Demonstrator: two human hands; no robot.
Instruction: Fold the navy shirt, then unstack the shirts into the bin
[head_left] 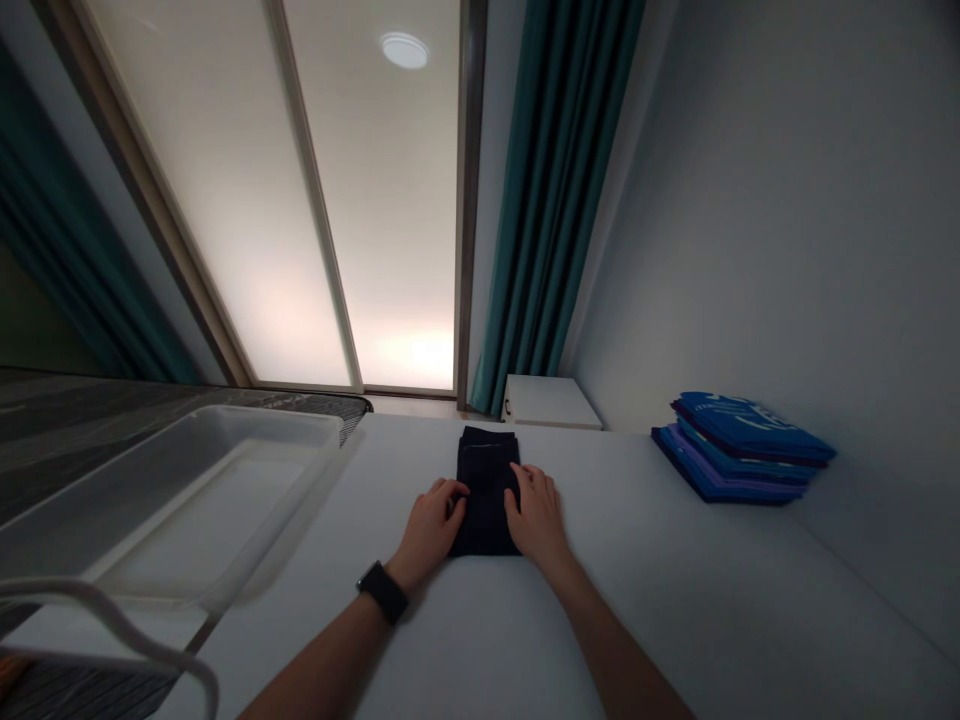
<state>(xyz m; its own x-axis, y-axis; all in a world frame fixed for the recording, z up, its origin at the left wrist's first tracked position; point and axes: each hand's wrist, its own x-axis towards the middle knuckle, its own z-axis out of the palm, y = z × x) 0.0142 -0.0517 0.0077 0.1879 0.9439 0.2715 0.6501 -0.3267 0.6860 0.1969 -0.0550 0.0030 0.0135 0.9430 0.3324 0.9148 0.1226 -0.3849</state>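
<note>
A dark navy garment (489, 500), folded into a narrow rectangle, lies flat on the white table (465, 640) in front of me. Its far end shows a few stacked layers. At its left edge is my left hand (435, 520), fingers curled, with thumb and forefinger close together on the cloth. My right hand (538, 512) rests along the right edge, thumb and forefinger apart and their tips touching the fabric. A black watch (382, 592) is on my left wrist.
To the right, folded blue and purple clothes (742, 450) form a stack by the wall. A clear plastic bin (225, 560) stands at the left, near a pale curved bar (112, 610). Beyond the table are a small white cabinet (551, 402) and teal curtains (559, 200).
</note>
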